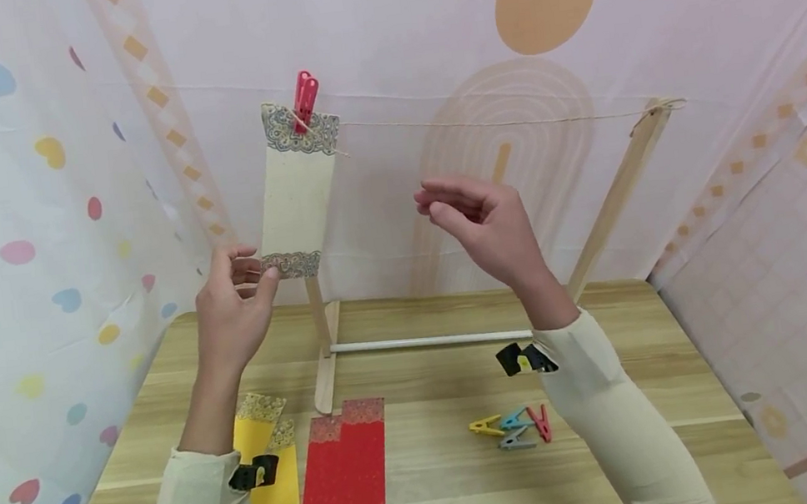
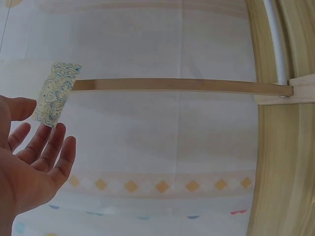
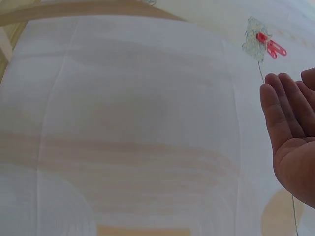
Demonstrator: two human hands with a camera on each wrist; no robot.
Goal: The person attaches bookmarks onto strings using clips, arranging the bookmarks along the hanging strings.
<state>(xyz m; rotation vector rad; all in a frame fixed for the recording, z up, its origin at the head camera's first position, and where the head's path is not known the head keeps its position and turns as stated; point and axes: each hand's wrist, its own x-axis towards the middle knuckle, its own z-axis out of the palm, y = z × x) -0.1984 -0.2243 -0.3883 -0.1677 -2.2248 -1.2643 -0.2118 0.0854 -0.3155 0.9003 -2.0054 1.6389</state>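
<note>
Pegging seems done: the cream strip point(image 1: 297, 202) hangs on the string point(image 1: 478, 122) by a red clothespin point(image 1: 305, 98), the right hand point(image 1: 484, 221) empty, fingers together, while the left hand point(image 1: 233, 311), fingers parted at the strip's bottom, needs only to withdraw.

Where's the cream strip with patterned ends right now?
Head view, left of centre: the cream strip hangs from the cord by a red clothespin, lower end at the left hand.

A red clip point(image 3: 275, 47) grips the patterned end of a pale card point(image 3: 251, 45), its handles jutting past the edge. A thin cord point(image 3: 261, 71) leads from there — passing behind the right hand point(image 3: 295, 130), whose fingers are extended side by side — before a pale cloth point(image 3: 147, 88).
</note>
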